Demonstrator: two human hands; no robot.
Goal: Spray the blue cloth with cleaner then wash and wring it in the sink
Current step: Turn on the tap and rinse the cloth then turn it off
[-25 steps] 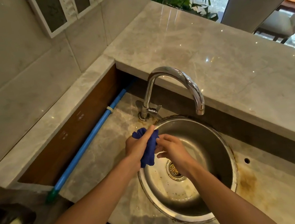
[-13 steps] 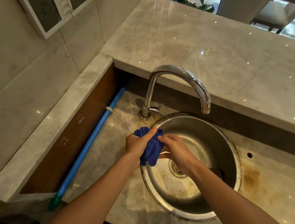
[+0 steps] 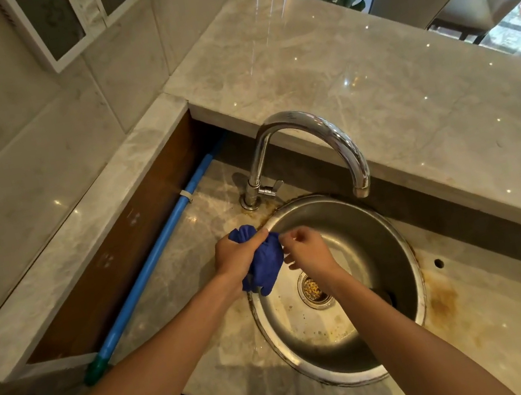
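One hand, the left hand (image 3: 239, 253), grips the bunched blue cloth (image 3: 264, 264) over the round steel sink (image 3: 396, 243)'s left rim while the right hand (image 3: 307, 251), fingers loosely curled, holds nothing; wringing seems underway, needing a regrip and twist.

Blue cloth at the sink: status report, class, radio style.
Left hand grips bunched blue cloth over sink rim. Right hand beside cloth, contact unclear. Faucet shows no water. Nothing in the way.
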